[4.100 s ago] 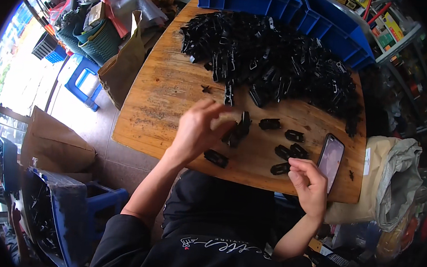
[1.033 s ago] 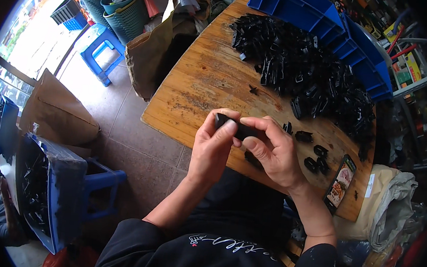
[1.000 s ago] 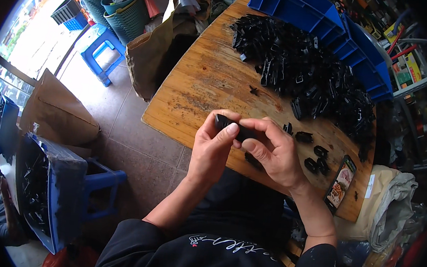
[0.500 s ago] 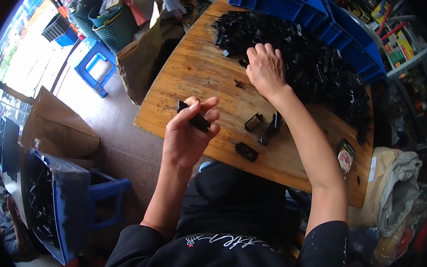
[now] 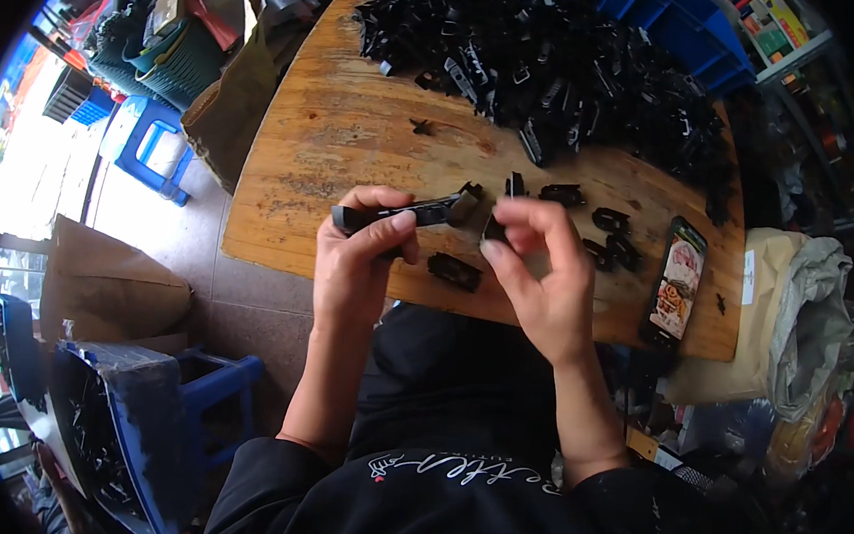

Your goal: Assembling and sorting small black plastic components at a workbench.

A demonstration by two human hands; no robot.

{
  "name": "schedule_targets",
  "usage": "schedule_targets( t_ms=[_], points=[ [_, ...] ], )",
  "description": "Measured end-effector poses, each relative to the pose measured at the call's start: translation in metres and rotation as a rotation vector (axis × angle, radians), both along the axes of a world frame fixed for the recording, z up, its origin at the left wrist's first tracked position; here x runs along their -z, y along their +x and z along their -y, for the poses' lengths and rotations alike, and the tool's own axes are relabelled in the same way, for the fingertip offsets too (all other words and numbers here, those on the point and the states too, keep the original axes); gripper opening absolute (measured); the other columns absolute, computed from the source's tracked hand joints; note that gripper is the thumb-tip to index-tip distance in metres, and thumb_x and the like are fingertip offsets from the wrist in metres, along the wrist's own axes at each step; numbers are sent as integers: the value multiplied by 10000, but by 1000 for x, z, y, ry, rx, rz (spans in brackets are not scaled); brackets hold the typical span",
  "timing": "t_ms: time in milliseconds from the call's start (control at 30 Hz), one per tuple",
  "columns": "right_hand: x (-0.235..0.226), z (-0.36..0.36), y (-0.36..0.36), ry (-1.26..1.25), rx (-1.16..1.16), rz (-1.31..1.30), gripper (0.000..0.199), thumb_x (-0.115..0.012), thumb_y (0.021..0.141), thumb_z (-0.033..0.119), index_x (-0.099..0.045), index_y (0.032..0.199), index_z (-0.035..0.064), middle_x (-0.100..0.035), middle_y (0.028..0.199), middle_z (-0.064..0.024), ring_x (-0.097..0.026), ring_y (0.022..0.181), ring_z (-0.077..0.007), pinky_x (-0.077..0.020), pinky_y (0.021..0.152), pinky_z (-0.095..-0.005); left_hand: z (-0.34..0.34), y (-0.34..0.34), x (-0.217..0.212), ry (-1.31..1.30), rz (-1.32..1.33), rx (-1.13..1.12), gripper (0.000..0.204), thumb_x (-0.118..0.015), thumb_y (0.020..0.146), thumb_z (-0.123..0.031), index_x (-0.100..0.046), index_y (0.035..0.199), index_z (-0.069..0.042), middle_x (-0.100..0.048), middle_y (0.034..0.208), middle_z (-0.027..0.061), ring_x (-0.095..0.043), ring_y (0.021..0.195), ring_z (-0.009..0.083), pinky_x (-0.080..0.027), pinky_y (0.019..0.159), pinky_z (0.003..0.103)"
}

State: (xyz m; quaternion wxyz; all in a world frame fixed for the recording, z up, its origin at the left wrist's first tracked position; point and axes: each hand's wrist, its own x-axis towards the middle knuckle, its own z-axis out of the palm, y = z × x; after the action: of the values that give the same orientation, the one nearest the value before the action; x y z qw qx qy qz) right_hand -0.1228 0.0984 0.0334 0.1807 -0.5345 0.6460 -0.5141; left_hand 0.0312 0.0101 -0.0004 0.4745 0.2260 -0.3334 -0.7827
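My left hand (image 5: pixel 359 259) grips a long black plastic bar (image 5: pixel 406 213) held level above the near edge of the wooden table (image 5: pixel 347 130). My right hand (image 5: pixel 539 266) pinches a small black plastic piece (image 5: pixel 493 227) right at the bar's right end. Both hands hover over the table's front edge. A single black part (image 5: pixel 454 270) lies on the wood just under them. A large heap of black plastic parts (image 5: pixel 553 66) covers the far side of the table.
A few loose black parts (image 5: pixel 612 231) lie right of my hands. A phone (image 5: pixel 677 282) with a lit screen rests near the table's right front corner. Blue bins (image 5: pixel 667 15) stand behind the heap. A blue stool (image 5: pixel 150 150) and cardboard (image 5: pixel 104 287) are on the floor at left.
My right hand has come back from the heap with a small piece and met the bar in my left hand. The left hand has turned the bar level.
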Motion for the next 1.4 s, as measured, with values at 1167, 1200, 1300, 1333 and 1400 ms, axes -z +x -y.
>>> schedule_targets(
  t_ms=[1167,1200,1300,1333,1400],
  points=[
    [-5,-22,-19,155,-171,126,476,-718,749,359,-558,1034,13,-534,849,8,-472,627,-27,-391,563,-163,-38,-13,-17,-121,307,63,323,-704,718,-6,-577,1015,1,-612,867,47,-568,761,98,-458,654,201],
    [0,-24,-21,140,-294,278,470,-696,769,374,-558,1026,5,-526,852,8,-474,650,-33,-388,582,-167,-37,-12,-18,-118,262,82,338,-711,715,-13,-573,1023,-2,-609,853,40,-565,745,96,-459,641,203],
    [-11,-32,-15,198,-328,460,338,-619,854,296,-570,966,-19,-522,802,0,-472,668,-43,-375,595,-171,-35,-13,-18,59,111,225,383,-729,698,-66,-564,1039,-5,-591,794,47,-554,648,114,-451,619,218],
    [-10,-31,-11,184,-322,482,323,-606,863,286,-572,954,-22,-524,796,-4,-475,667,-45,-375,594,-170,-33,-14,-13,120,15,243,388,-729,697,-76,-563,1041,-6,-586,779,48,-550,624,121,-446,610,223],
    [-11,-23,-10,163,-324,426,316,-595,869,290,-573,952,-13,-537,791,-21,-501,664,-50,-393,600,-177,-31,-14,-10,115,-28,249,339,-674,752,-105,-554,1054,-11,-581,785,48,-556,641,135,-443,621,239]
  ],
)
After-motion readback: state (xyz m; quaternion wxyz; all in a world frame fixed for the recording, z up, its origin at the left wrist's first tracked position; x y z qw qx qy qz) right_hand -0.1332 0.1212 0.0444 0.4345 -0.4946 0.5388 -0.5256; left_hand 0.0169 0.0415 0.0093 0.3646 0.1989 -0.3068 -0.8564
